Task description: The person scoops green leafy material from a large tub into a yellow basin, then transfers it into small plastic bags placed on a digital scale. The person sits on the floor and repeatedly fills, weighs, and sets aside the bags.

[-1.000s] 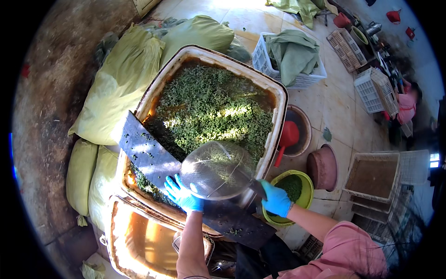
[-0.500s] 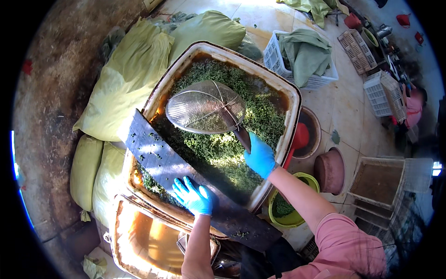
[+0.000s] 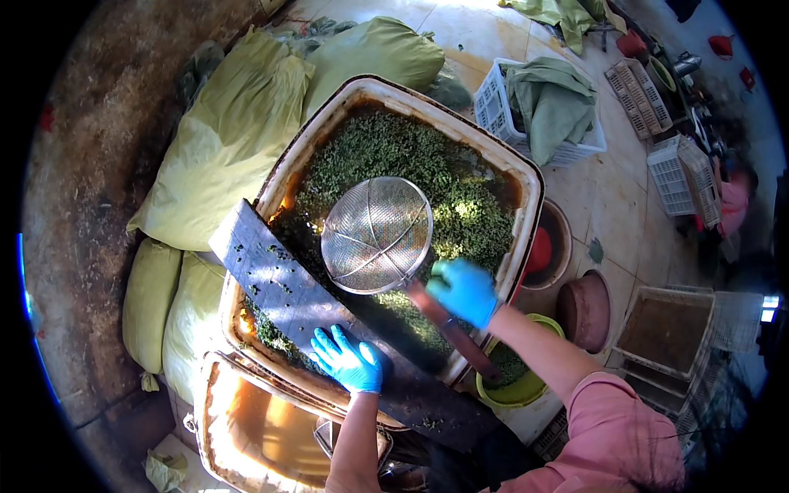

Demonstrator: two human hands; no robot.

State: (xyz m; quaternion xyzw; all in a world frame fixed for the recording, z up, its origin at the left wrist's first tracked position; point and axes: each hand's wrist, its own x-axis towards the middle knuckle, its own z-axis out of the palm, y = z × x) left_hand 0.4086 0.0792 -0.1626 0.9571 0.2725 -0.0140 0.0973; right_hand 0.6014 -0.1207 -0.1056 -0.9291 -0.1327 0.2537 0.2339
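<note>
A round wire-mesh strainer (image 3: 378, 234) with crossed wires rests over green, berry-like bits (image 3: 378, 152) in the large white tub (image 3: 526, 238). Its brown handle (image 3: 452, 329) slants toward me across the dark board (image 3: 312, 287) and tub edge. My right hand (image 3: 464, 292), in a blue glove, is blurred just beside the handle, whose length shows uncovered; its fingers are smeared. My left hand (image 3: 349, 361), also blue-gloved, lies flat on the board with fingers spread. Scattered green bits cling to the board.
Full yellow-green sacks (image 3: 230, 140) crowd the left. A second tub (image 3: 246, 419) of brownish liquid stands in front. To the right are a yellow-green basin (image 3: 538, 390) holding green bits, a reddish basin (image 3: 583, 308) and a cloth-covered white crate (image 3: 493, 107). Another person (image 3: 733, 201) is far right.
The strainer has tipped and come down toward me, its handle swinging round to point at the lower right. My right hand has come off the handle. My left hand stays on the board.
</note>
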